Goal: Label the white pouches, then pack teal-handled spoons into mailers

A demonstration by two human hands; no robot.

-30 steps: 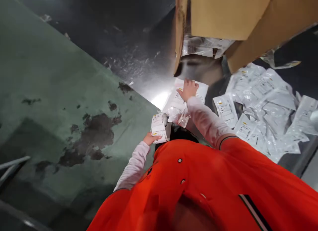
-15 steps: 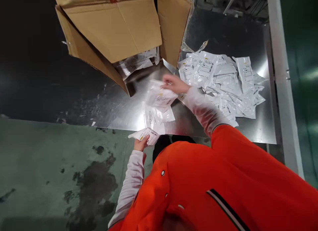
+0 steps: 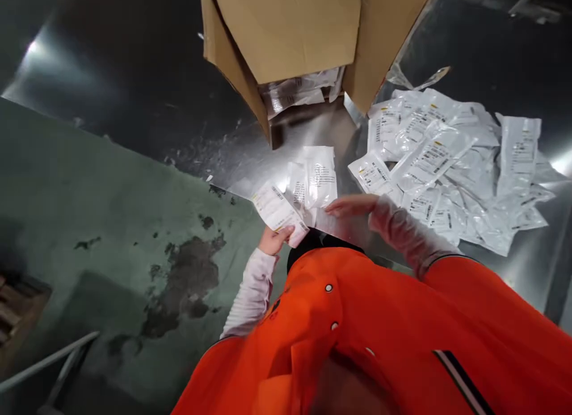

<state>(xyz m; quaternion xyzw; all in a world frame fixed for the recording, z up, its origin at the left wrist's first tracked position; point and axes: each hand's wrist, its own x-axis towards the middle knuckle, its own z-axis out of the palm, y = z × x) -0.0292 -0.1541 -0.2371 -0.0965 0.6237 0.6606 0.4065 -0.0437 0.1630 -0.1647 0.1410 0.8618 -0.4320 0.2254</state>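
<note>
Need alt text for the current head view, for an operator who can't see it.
Left hand holds labelled slips at the edge of a metal table; right hand is beside white packets. Further right lies a packet pile; an open cardboard box stands beyond, with packets inside.

bare metal [image 3: 313, 131] between carton [image 3: 288, 34] and packets [image 3: 320, 175]

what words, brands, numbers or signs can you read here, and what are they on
None is legible.
Printed white piece in the left hand: too small.
Bags near the right hand: too small.
Piled bags: too small.
Bags in the box: too blurred.
</note>
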